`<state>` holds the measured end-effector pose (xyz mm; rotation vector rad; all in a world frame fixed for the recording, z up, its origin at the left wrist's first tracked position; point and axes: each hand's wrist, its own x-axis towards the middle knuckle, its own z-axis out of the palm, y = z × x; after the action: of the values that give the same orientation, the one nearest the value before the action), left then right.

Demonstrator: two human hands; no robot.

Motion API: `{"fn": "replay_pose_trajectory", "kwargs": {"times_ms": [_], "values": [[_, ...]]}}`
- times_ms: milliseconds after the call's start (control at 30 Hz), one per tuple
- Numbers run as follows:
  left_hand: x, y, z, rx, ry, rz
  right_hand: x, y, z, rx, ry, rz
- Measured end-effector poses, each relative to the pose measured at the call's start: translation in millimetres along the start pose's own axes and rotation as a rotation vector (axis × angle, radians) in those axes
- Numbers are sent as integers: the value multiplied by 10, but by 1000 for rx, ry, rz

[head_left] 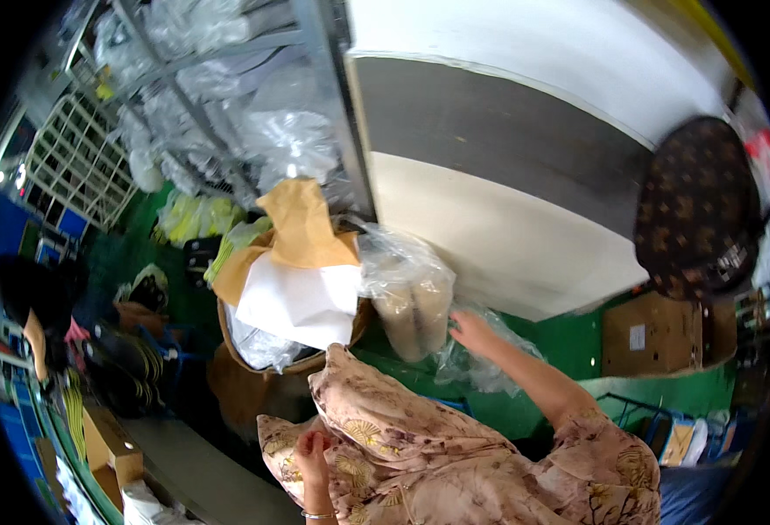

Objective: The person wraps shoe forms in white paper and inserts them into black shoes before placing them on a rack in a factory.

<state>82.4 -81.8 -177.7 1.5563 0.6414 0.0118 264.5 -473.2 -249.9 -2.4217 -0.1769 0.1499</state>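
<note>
My right hand [471, 331] reaches out to the right of two upright beige rolls [415, 311]. Its fingers are apart, and I see nothing held in them. Crumpled clear plastic film [490, 354] lies just below that hand; whether they touch is unclear. A clear plastic bag [402, 254] covers the top of the rolls. Over my lap, my left hand [312, 448] is closed, its fingers curled in; whatever they hold, if anything, is hidden. A round basket [360, 325] stands in front of me, with white paper [302, 297] and brown paper [302, 223] on top.
Metal shelving [332, 96] full of plastic-wrapped goods rises behind the basket. A pale wall [490, 236] stands ahead. At the right are a brown patterned bag [700, 210] and a cardboard box [652, 337]. Another person [21, 297] is at the far left.
</note>
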Motion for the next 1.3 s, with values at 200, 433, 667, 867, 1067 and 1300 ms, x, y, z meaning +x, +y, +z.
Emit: {"fn": "replay_pose_trajectory", "kwargs": {"times_ms": [200, 433, 667, 867, 1067, 1300], "values": [[-300, 317, 64, -39, 244, -24, 1490, -629, 397, -369, -170, -246], [-515, 289, 108, -10, 370, -142, 1906, -162, 649, -450, -463, 74], [-598, 532, 149, 144, 465, 124, 1642, -497, 236, -591, -357, -328], [-124, 599, 403, 210, 384, 454, 1687, 110, -13, -91, -377, -89], [324, 618, 1121, 210, 20, 405, 712, -577, 44, 247, -222, 103], [856, 384, 2121, 414, -65, 97, -5, -1245, 171, 324, -193, 136]]}}
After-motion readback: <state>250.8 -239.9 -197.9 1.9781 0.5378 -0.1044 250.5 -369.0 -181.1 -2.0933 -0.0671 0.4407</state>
